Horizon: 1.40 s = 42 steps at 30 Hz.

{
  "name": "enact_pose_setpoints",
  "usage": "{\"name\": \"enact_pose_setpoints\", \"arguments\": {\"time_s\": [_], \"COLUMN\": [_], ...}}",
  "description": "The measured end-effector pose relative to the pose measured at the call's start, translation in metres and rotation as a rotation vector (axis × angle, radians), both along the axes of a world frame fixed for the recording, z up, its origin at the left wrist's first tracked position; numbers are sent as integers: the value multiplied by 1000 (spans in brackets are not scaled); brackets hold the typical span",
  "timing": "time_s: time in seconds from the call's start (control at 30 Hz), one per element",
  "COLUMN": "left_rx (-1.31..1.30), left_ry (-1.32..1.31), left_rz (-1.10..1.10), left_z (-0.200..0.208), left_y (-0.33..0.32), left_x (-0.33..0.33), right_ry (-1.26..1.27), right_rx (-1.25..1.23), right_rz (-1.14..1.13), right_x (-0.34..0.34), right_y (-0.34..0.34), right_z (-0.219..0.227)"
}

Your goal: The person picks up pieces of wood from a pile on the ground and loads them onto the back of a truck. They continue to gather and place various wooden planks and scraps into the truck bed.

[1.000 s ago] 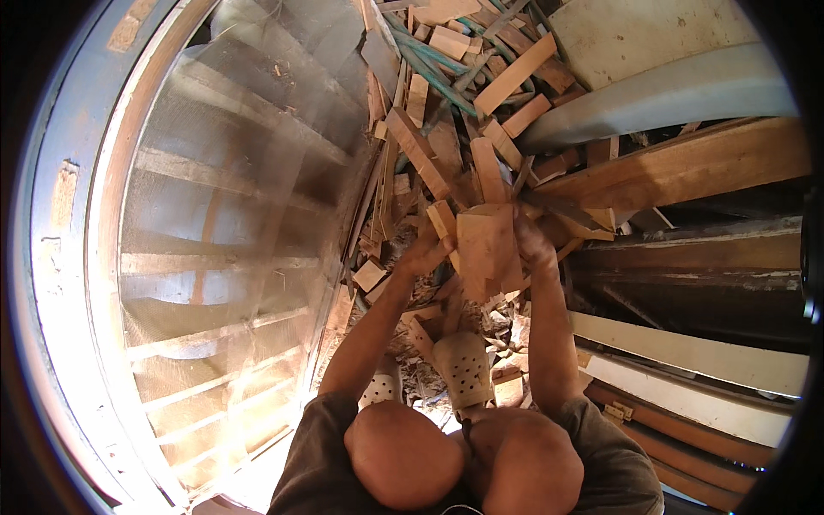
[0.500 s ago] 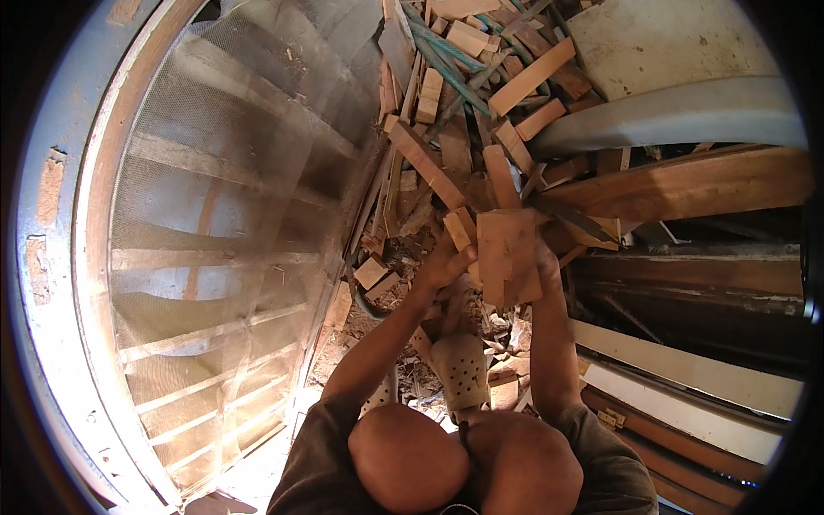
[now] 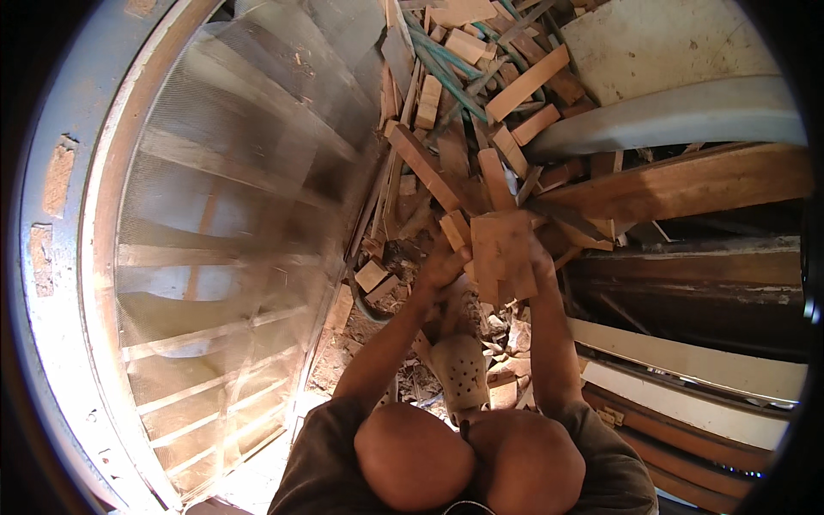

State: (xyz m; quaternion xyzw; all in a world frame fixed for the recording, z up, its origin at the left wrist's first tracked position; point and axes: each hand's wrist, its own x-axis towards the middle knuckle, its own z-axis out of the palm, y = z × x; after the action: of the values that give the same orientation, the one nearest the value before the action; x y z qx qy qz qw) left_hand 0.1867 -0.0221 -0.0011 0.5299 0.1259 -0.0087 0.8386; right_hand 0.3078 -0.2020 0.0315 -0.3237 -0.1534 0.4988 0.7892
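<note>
Between my hands is a bundle of offcut wood blocks (image 3: 504, 257), held above the scrap-strewn floor. My right hand (image 3: 539, 256) is closed along the bundle's right side, its fingers mostly hidden behind the wood. On the other side my left hand (image 3: 442, 268) has its thumb against a smaller wood block (image 3: 455, 230), fingers curled and partly hidden. A longer wood strip (image 3: 496, 178) sticks up just beyond the bundle. Below my hands, a pale perforated clog (image 3: 459, 369) shows on my foot.
Loose wood offcuts (image 3: 525, 84) and green hose (image 3: 446, 64) are heaped ahead. A mesh-covered slatted frame (image 3: 232, 257) leans at left. On the right lie a curved grey pipe (image 3: 678, 112), a thick wooden beam (image 3: 687, 190) and stacked boards (image 3: 687, 403). Wood chips (image 3: 412, 360) litter the floor.
The bundle and my hands have shifted slightly left in the picture. Both hands keep their hold, and the heap looks unchanged.
</note>
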Motion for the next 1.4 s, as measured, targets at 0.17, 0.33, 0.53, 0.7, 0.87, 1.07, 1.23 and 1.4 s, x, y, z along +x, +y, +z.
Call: {"name": "enact_pose_setpoints", "arguments": {"time_s": [0.17,0.33,0.53,0.7,0.87,1.07,1.23,1.4], "left_rx": [24,166,416,443,330,230,273,227], "left_ry": [68,58,45,41,66,143,129,90], "left_rz": [75,109,46,-3,15,-74,-21,-67], "left_z": [17,47,15,-36,-9,29,18,44], "left_y": [-4,2,9,18,17,18,16,18], "left_x": [-6,-3,-2,-10,0,5,1,0], "right_ry": [65,99,245,-311,-662,-105,51,67], "right_rx": [-62,-189,-477,-200,-210,-157,-73,-153], "right_rz": [-48,-157,-323,-271,-110,-195,-201,-231], "right_x": [3,1,-7,0,17,16,2,-18], "right_y": [-7,-3,-9,-9,-8,-6,0,-6], "right_z": [-19,-24,-33,-42,-38,-52,-30,-4]}}
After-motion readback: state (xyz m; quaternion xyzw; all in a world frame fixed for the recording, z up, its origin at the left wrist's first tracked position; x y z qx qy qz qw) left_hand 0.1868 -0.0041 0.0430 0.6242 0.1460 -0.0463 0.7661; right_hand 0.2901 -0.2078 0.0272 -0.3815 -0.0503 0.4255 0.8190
